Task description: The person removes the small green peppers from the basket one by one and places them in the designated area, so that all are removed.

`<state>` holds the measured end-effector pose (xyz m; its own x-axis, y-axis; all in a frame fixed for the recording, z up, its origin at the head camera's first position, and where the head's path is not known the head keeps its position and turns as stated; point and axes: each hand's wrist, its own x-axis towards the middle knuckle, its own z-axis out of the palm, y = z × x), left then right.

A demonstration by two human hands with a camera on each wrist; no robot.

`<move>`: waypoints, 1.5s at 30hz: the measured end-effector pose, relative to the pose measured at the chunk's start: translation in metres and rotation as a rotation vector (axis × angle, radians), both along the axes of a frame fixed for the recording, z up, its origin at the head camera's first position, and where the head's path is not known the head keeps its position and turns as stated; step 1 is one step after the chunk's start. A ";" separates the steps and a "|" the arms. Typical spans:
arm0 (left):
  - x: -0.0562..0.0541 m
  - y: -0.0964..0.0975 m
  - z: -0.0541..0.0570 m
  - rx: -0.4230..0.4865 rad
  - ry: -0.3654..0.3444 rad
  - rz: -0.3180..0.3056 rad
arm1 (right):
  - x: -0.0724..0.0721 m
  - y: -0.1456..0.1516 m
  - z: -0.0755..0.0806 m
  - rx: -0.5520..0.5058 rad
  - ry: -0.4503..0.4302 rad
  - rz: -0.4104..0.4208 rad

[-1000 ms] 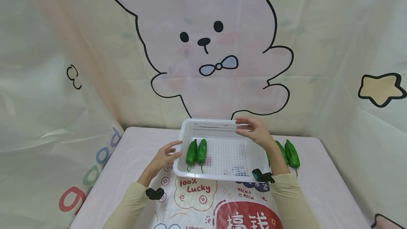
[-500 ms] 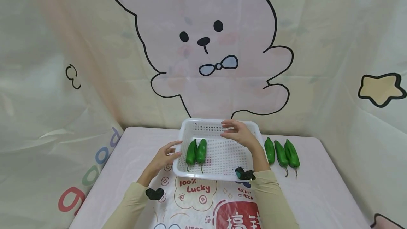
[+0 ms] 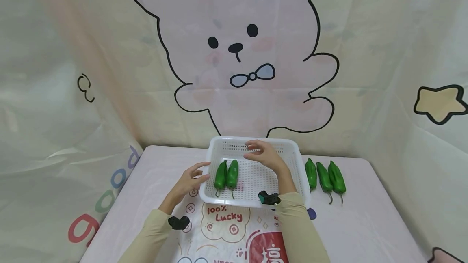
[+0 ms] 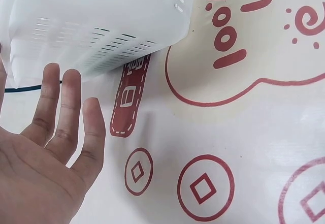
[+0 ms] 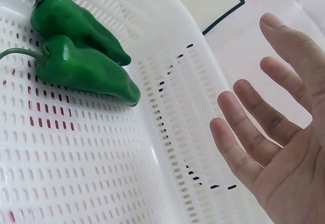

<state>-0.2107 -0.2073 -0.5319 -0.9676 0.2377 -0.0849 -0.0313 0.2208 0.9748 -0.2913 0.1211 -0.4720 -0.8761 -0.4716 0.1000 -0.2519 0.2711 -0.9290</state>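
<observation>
A white plastic basket (image 3: pixel 256 202) with slotted walls and floor stands on the table. Two green peppers (image 3: pixel 232 173) lie side by side in its left part, stems toward the person. At the basket's left wall is my left hand (image 3: pixel 189 180), fingers loosely extended; in the left wrist view the fingertips (image 4: pixel 71 82) lie by the outer wall, and contact is hard to tell. Over the basket's far middle hovers my right hand (image 3: pixel 268 157), holding nothing. Its fingers (image 5: pixel 238 148) are spread and relaxed in the right wrist view, to the side of the peppers.
Several more things surround the basket: three green peppers (image 3: pixel 324 177) lie in a row on the table just right of it. A printed cloth (image 3: pixel 226 234) covers the tabletop. Behind the table hangs a curtain (image 3: pixel 365 72) with a cartoon animal.
My right hand has moved left across the basket, from its far right corner toward the middle. The peppers outside at right now show fully. My left hand stays put.
</observation>
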 end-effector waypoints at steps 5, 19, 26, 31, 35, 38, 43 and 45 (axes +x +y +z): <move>0.000 0.000 -0.001 -0.015 0.002 0.004 | -0.004 -0.011 -0.009 -0.014 -0.009 0.019; -0.001 0.000 -0.001 -0.025 0.000 0.017 | -0.008 -0.021 -0.030 0.070 -0.223 0.008; -0.002 -0.002 -0.003 -0.010 -0.008 0.003 | -0.012 -0.024 -0.040 0.051 -0.247 0.019; -0.003 -0.001 -0.003 0.006 -0.020 -0.005 | -0.016 -0.026 -0.048 0.059 -0.281 0.014; -0.003 -0.001 -0.003 0.001 -0.015 0.000 | -0.020 -0.030 -0.057 0.057 -0.314 0.008; -0.002 -0.001 -0.003 0.001 -0.014 0.003 | -0.021 -0.032 -0.061 0.056 -0.320 0.003; -0.002 -0.001 -0.004 0.009 -0.014 0.000 | -0.022 -0.037 -0.063 0.073 -0.317 0.014; -0.002 -0.001 -0.003 0.010 -0.015 -0.001 | -0.023 -0.039 -0.063 0.068 -0.317 0.020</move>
<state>-0.2127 -0.2085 -0.5352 -0.9660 0.2395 -0.0971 -0.0459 0.2106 0.9765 -0.3142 0.0821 -0.5354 -0.8492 -0.4850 -0.2090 0.0414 0.3334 -0.9419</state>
